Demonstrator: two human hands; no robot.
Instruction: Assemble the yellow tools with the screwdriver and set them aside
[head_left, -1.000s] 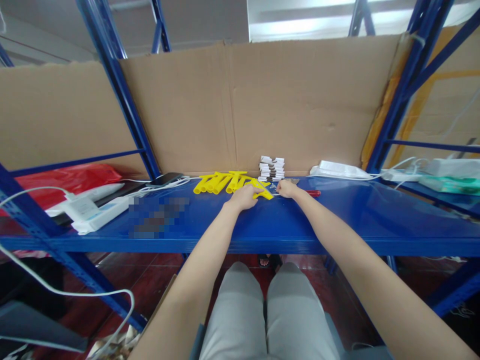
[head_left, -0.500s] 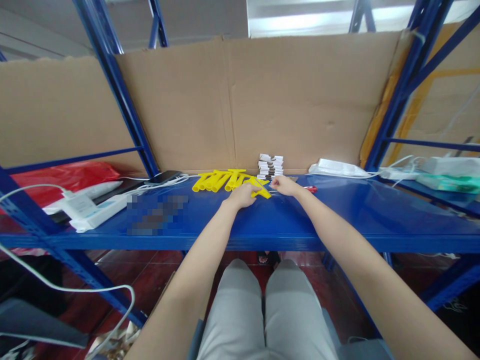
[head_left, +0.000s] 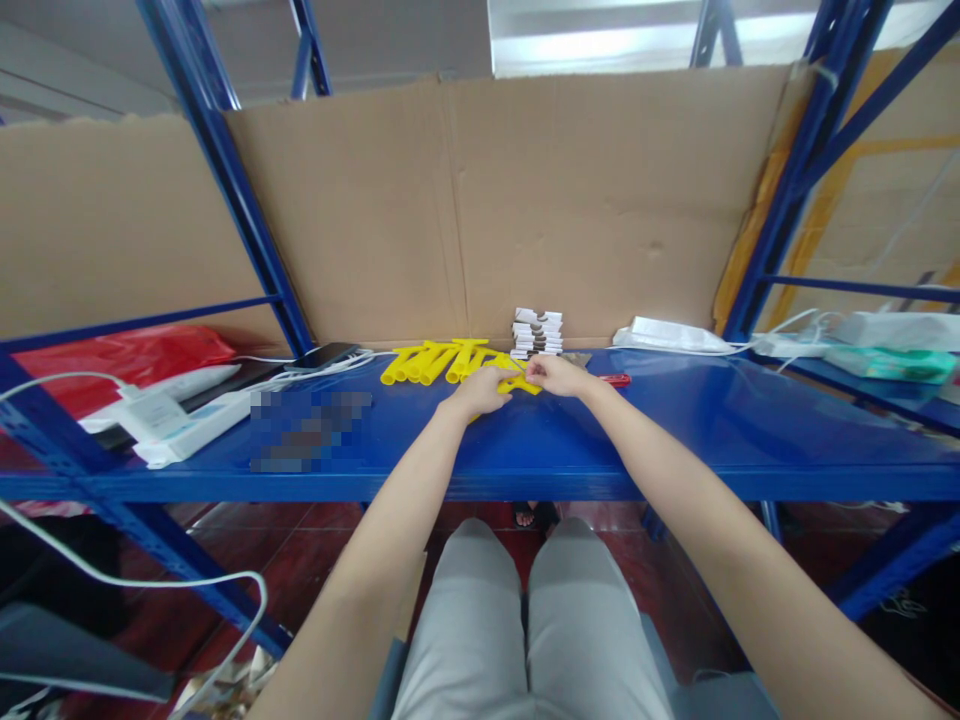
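My left hand [head_left: 484, 390] is closed round a yellow plastic handle piece [head_left: 531, 387], whose head sticks out to the right of my fingers. Close against that head, my right hand [head_left: 553, 374] is pinched; whatever is between its fingertips is too small to make out. Several more yellow plastic handles [head_left: 425, 362] lie side by side just left of my hands. Behind my right hand rises a stack of white pieces [head_left: 536, 330] with dark notches. A red-handled tool [head_left: 616, 380] rests on the blue shelf right of my right hand.
A cardboard sheet [head_left: 562, 200] stands along the back of the blue shelf [head_left: 675, 430]. White power strips [head_left: 195, 425] with cables, a dark phone [head_left: 324, 357] and a red bag [head_left: 142, 360] lie at left. A white packet [head_left: 667, 336] sits at back right.
My right hand has moved slightly left, up to the head of the yellow piece. My left hand has turned the piece, and its lower end now shows below my wrist.
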